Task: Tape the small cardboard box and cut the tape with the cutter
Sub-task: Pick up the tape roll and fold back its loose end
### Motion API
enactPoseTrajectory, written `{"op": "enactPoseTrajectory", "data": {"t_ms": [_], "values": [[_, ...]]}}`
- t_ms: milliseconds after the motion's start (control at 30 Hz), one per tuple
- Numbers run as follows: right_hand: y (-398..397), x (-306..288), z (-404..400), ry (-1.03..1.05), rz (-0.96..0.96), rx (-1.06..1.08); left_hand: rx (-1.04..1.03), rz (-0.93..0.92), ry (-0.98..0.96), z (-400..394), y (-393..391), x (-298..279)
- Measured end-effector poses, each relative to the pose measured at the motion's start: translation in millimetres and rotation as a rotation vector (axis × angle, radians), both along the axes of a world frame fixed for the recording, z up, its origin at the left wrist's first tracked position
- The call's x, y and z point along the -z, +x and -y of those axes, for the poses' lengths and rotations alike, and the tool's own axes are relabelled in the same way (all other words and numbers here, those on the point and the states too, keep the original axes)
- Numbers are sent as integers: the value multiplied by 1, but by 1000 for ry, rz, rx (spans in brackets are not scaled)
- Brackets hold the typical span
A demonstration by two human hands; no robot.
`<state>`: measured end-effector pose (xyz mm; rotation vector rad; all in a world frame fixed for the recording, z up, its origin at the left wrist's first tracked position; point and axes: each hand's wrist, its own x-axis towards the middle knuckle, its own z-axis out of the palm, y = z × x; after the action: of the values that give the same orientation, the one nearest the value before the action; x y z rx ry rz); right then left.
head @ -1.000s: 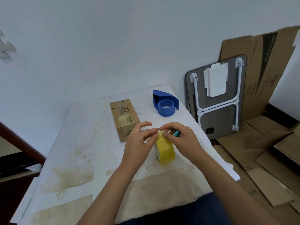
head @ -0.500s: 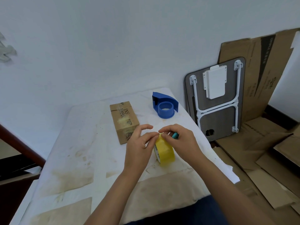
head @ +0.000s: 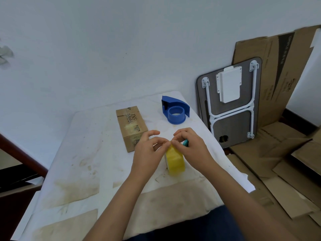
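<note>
Yellow tape roll point(head: 175, 160) stands on edge between both hands, left hand point(head: 149, 153) and right hand point(head: 192, 150) pinching at its top. Just beyond the left hand's fingers lies the small cardboard box point(head: 132, 126); past the right, the blue cutter point(head: 175, 110).

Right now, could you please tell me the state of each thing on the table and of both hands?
Small cardboard box: closed, lying flat, untouched.
Yellow tape roll: standing on edge, fingertips of both hands at its top.
Blue tape dispenser: resting on the table, untouched.
Left hand: fingers pinching at the roll's top.
Right hand: fingers on the roll's top, a teal object partly hidden behind them.
</note>
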<state>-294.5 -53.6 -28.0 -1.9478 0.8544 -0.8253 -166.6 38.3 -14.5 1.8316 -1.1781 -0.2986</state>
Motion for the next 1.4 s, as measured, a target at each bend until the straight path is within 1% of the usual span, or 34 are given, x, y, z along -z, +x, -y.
{"op": "enactPoseTrajectory", "data": {"t_ms": [67,100,233,300,467,567,633,700,833,933,967,1033,1133,1167,1200,1300,1333,1400], "values": [[0,2,-1,-3,7,2,59,-49,24,-2,2,-5],[0,3,-1,-3,16,1,72,-18,17,-3,2,-6],[-3,7,-4,38,31,-9,38,383,-61,-4,-2,-1],[-6,9,-5,61,13,1,31,491,-87,-4,-4,3],[-8,8,-8,149,-33,-26,-6,550,-117,-4,0,8],[-6,5,-11,209,-21,-43,28,630,-157,-4,1,11],[-5,6,-12,223,-2,-48,56,629,-172,-5,1,13],[-4,9,-14,223,12,-60,69,510,-144,-6,0,13],[-2,13,-15,158,5,-69,82,110,-27,-9,-1,4],[-2,10,-12,172,8,-95,48,-130,69,-8,4,-11],[-2,10,-11,181,13,-104,32,-178,90,-8,5,-14],[-1,9,-10,193,33,-117,4,-206,103,-7,4,-16],[-2,8,-7,214,47,-126,-41,-131,95,-2,2,-14],[-4,7,-5,223,51,-131,-65,-147,106,-1,2,-11],[-5,7,-4,232,59,-136,-70,-237,116,0,3,-9],[-6,9,-6,239,61,-134,8,-743,104,0,0,-4],[-6,10,-8,242,51,-132,18,-824,79,-1,-2,-3],[-5,11,-11,264,45,-134,6,-824,56,0,-3,-2]]}}
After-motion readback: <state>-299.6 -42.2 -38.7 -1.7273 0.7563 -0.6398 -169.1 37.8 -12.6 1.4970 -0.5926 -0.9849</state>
